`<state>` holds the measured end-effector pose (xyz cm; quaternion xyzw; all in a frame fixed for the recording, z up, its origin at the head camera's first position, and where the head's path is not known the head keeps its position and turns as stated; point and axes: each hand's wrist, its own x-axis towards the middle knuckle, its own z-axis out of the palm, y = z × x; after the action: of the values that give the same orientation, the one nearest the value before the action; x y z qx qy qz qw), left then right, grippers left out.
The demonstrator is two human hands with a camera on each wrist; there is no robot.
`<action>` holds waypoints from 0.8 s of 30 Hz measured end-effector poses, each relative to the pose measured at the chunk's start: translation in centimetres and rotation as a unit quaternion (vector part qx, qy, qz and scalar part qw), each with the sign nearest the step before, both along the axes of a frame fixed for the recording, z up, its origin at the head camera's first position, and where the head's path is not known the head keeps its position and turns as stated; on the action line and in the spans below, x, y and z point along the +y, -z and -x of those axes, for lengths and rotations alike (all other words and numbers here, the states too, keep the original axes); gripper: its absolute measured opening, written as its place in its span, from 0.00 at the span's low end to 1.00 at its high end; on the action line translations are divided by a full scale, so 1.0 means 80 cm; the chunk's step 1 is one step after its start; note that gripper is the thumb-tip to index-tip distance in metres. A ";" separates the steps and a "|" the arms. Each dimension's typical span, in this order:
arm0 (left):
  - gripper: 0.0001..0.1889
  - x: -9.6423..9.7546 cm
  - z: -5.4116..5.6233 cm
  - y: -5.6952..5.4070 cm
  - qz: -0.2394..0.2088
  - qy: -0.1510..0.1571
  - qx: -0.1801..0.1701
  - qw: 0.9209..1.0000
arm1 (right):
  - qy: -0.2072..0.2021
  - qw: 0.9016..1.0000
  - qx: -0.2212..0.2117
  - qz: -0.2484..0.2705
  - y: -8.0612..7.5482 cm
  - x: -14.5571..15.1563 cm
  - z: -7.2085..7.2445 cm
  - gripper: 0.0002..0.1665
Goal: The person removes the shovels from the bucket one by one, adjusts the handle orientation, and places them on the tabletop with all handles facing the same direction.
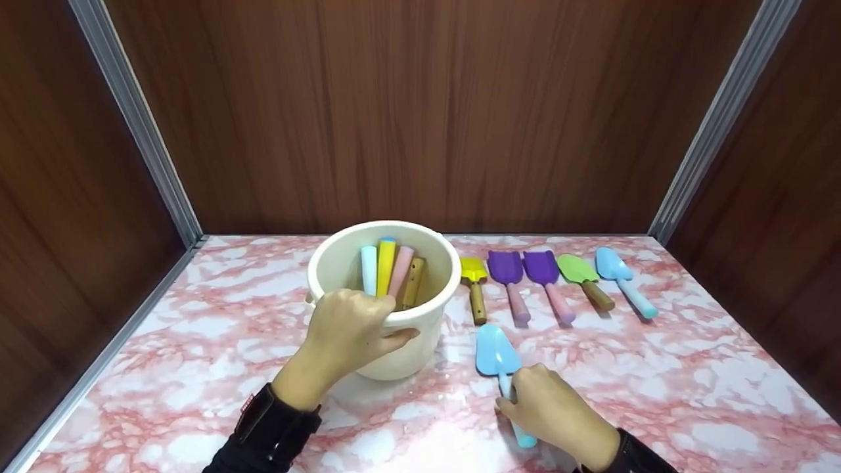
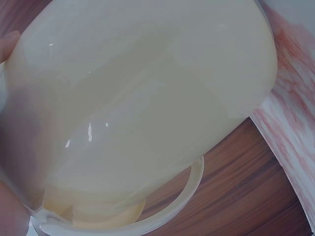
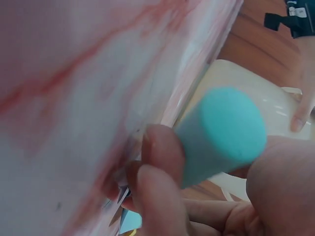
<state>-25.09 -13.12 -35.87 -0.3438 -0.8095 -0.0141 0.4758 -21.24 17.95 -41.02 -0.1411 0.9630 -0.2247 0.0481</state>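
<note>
The right hand, fingers curled, holds a blue trowel by its handle near the white bucket! The left hand grips that bucket's rim (and look, coloured handles poke up inside).

Bucket and shovels on marbled table

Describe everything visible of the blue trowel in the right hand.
The blue trowel has a glossy light-blue blade, a slim neck and a round, paler handle with a turquoise end. It could be plastic or painted metal. The right hand grips the handle, with the blade pointing away from the person, right of the white bucket. Whether it touches the tabletop is unclear.
</note>
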 end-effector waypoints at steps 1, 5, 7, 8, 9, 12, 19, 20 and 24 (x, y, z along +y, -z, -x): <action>0.30 0.000 0.000 0.000 0.000 0.000 0.001 1.000 | 0.001 1.000 -0.006 0.005 0.000 0.000 0.000 0.28; 0.30 0.000 0.000 0.001 0.000 0.000 0.003 1.000 | -0.009 1.000 -0.004 0.020 0.002 0.001 0.000 0.28; 0.30 0.000 0.000 0.002 0.000 0.001 0.006 1.000 | -0.018 1.000 0.007 0.024 0.004 0.002 -0.001 0.28; 0.30 0.000 0.000 0.003 -0.001 0.001 0.008 1.000 | -0.023 0.999 0.012 0.025 0.004 0.002 -0.001 0.28; 0.30 0.000 0.000 0.004 -0.002 0.001 0.009 1.000 | -0.026 0.999 0.017 0.027 0.005 0.002 -0.001 0.28; 0.31 0.001 0.000 0.004 -0.002 0.002 0.012 1.000 | -0.034 0.999 0.025 0.030 0.006 0.003 -0.002 0.29; 0.31 -0.001 0.001 0.000 0.001 0.002 0.006 1.000 | -0.050 0.997 0.005 0.055 0.003 0.001 -0.001 0.21; 0.31 -0.001 0.001 -0.001 0.001 0.002 0.004 1.000 | -0.054 0.997 0.002 0.059 0.003 0.001 0.000 0.19; 0.30 0.000 0.000 0.000 0.000 0.004 0.000 1.000 | -0.063 0.995 -0.029 0.068 0.000 0.007 0.001 0.15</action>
<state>-25.13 -13.16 -35.88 -0.3474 -0.8078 -0.0157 0.4760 -21.29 18.55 -41.01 -0.1976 0.9330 -0.2898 0.0808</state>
